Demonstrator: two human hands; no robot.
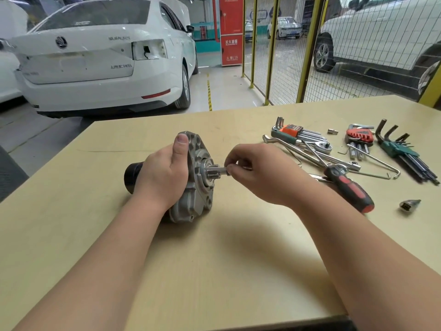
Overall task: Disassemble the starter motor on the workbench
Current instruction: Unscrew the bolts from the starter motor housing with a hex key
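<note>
The left hand [162, 177] grips the starter motor [195, 177] on the worktop [214, 259]; the right hand [260, 173] pinches its pinion shaft [216, 169]

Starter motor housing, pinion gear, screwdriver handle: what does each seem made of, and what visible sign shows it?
Grey flanged starter motor housing: probably cast aluminium, matt and ribbed. Small toothed pinion gear: likely steel, bright metallic sheen. Black-and-red screwdriver handle: seemingly plastic with rubbery inserts, smooth moulded two-colour surface.

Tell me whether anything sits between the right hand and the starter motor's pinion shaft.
Nothing visible does. The right hand pinches the pinion shaft directly; the left hand grips the starter motor; the screwdriver lies beyond the right wrist.
</note>
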